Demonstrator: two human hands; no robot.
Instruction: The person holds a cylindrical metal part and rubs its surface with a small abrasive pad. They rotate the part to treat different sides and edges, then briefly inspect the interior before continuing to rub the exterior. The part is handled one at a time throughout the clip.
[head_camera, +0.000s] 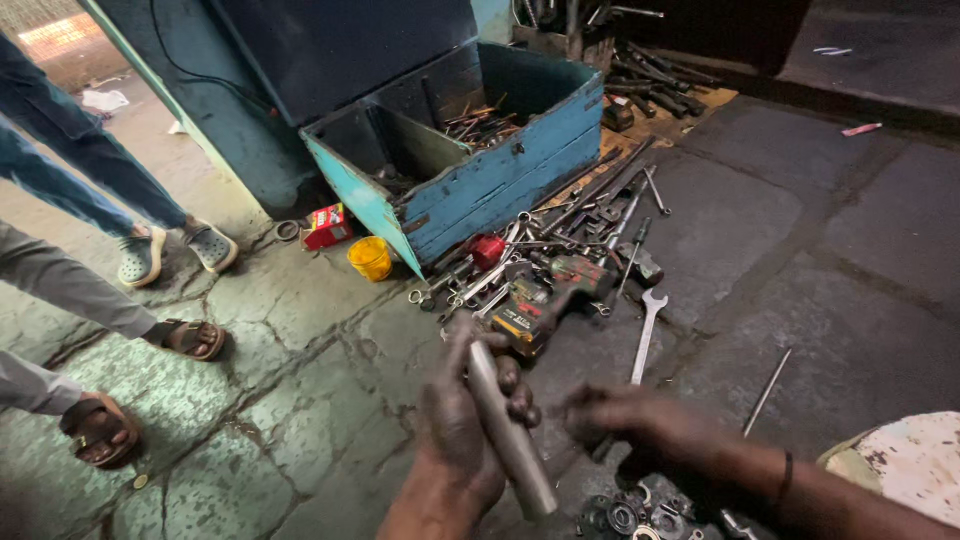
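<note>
Left hand (462, 425) closed around a grey metal rod (508, 430), held upright and tilted, its lower end free. Right hand (625, 418) just right of the rod, blurred, fingers curled; grip impossible to tell, nothing clearly held. Below the rod, bearings and rings (640, 515) loose on the floor, none fitted onto the rod yet. Beyond the rod, a scatter of tools: a drill (545, 300), a spanner (646, 335). Further beyond, an open blue toolbox (500, 175). Far left of the rod, bystanders' sandalled feet (150, 340).
</note>
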